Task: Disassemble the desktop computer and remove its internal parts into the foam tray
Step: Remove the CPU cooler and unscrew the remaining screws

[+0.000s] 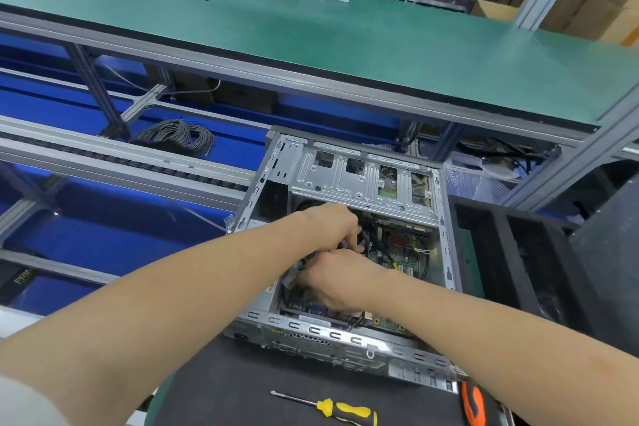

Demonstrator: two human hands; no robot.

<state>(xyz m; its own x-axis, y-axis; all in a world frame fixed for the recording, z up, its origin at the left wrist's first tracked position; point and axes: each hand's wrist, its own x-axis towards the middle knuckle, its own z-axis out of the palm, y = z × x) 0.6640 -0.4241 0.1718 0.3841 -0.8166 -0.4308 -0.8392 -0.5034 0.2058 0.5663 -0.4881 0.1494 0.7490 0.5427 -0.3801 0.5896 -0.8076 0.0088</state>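
Note:
An open grey desktop case (345,332) lies on a dark mat, with its metal drive cage (349,180) at the far side and the green motherboard (401,252) exposed below it. Both my hands reach into the left part of the case. My left hand (332,221) has its fingers curled down around dark cables (363,239). Just below it, my right hand (335,280) has its fingers curled into the case; what they hold is hidden. The black foam tray (511,252) stands right of the case.
A yellow-and-black screwdriver (342,410) lies on the mat in front of the case, with an orange-handled tool (472,405) to its right. A green shelf (311,34) overhangs the far side. A coil of grey wire (179,137) lies at the left on the blue conveyor.

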